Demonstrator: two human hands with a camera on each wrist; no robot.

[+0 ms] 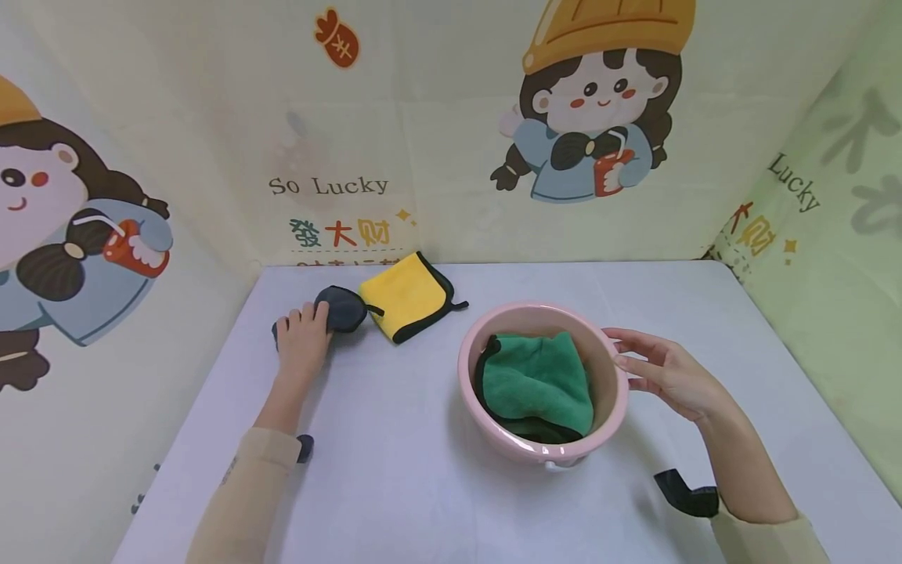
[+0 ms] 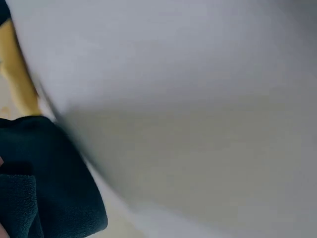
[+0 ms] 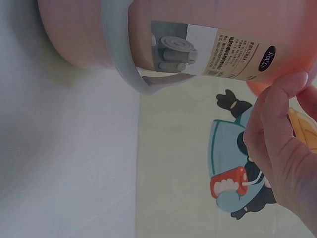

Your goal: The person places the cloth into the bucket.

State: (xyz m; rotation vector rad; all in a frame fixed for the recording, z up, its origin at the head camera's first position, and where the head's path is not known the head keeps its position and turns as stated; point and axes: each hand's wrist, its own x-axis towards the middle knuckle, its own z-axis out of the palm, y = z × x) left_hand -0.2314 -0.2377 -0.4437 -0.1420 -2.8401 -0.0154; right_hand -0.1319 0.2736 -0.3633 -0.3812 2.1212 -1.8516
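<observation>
My left hand (image 1: 303,338) grips a dark navy cloth (image 1: 341,309) at the table's left rear, its fingers bent over the near part. In the left wrist view the folded dark cloth (image 2: 64,183) fills the lower left corner, and that hand is almost wholly out of frame. On the right, my right hand (image 1: 680,376) holds the rim of a pink bucket (image 1: 613,407) with thumb and fingers. A green cloth (image 1: 537,380) with black edging lies inside the bucket. In the right wrist view the thumb of the right hand (image 3: 282,134) presses the bucket's side (image 3: 247,15).
A folded yellow cloth (image 1: 409,296) with black edging lies just right of the navy cloth. The bucket has a pale handle (image 3: 119,49) and a printed label (image 3: 213,52). Cartoon-printed walls (image 1: 437,157) border the white table (image 1: 380,470) at its back and sides.
</observation>
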